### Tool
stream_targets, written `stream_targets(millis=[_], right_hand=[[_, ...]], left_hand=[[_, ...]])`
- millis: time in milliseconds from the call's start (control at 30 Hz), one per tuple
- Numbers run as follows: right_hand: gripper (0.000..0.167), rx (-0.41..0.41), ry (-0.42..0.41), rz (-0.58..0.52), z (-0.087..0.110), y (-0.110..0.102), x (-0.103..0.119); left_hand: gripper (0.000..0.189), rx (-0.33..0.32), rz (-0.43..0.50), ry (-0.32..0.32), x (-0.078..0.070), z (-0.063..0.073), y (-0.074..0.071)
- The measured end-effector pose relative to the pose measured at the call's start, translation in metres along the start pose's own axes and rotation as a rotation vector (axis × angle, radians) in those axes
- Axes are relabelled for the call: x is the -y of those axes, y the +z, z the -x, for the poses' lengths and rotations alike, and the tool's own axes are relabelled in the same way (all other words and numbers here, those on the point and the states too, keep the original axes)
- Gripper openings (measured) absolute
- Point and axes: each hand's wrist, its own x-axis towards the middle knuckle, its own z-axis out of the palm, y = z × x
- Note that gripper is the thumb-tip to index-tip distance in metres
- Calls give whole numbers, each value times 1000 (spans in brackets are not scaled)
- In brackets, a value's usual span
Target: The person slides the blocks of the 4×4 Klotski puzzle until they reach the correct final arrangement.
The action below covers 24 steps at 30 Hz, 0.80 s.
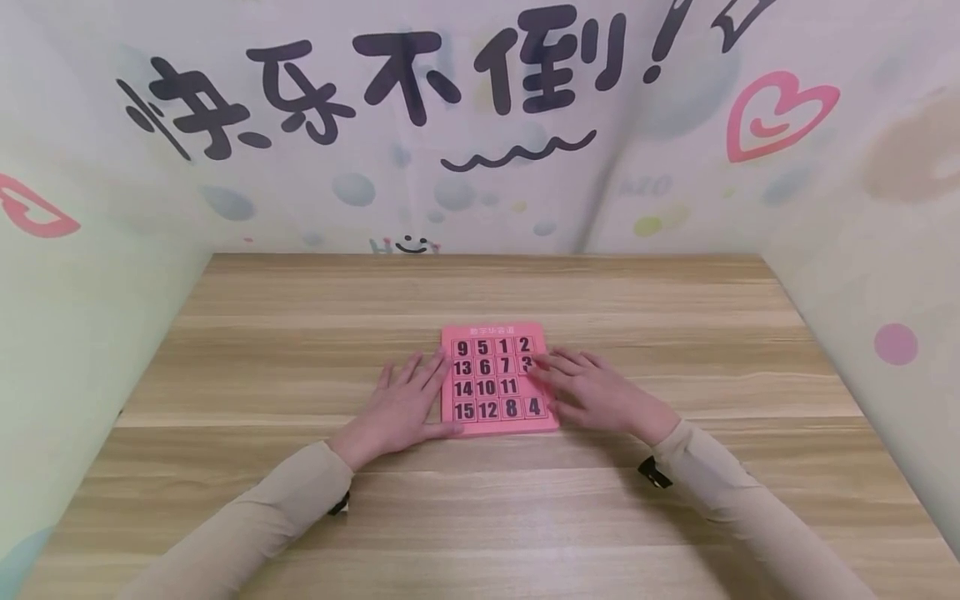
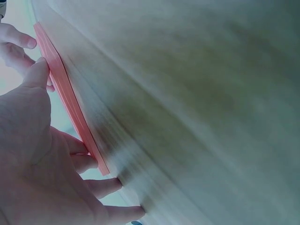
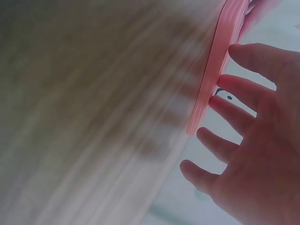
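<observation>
A pink sliding number puzzle [image 1: 498,427] lies flat on the wooden table, its black-numbered tiles facing up. An open slot shows at the right end of its third row, beside tile 11 [image 1: 509,387]. My left hand [image 1: 397,412] rests along the puzzle's left side, fingers spread, with the thumb at the lower left corner. On the other side my right hand [image 1: 600,396] reaches over the right edge, its fingertips at tile 3 [image 1: 527,364], which they partly cover. Both wrist views show the puzzle's pink side edge [image 2: 70,101] close against the fingers.
The wooden table [image 1: 480,517] spreads around the puzzle on all sides. A printed white backdrop [image 1: 300,200] with large dark characters stands behind it, and pale walls close in the left and right sides. Dark straps show at both cuffs.
</observation>
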Motion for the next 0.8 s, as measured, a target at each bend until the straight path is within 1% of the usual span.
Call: stream_targets(millis=[200, 367, 500, 667, 800], right_hand=[[56, 15, 9, -2, 0, -2, 4], [57, 8, -13, -9, 3, -2, 1], [57, 5, -73, -13, 7, -3, -1], [55, 37, -151, 50, 16, -3, -1], [56, 47, -205, 71, 24, -4, 1]], left_hand=[[100, -11, -12, 3, 1, 0, 0], [100, -7, -17, 5, 1, 0, 0], [100, -1, -15, 4, 0, 0, 0], [100, -3, -12, 4, 0, 0, 1], [100, -8, -14, 5, 1, -1, 2]])
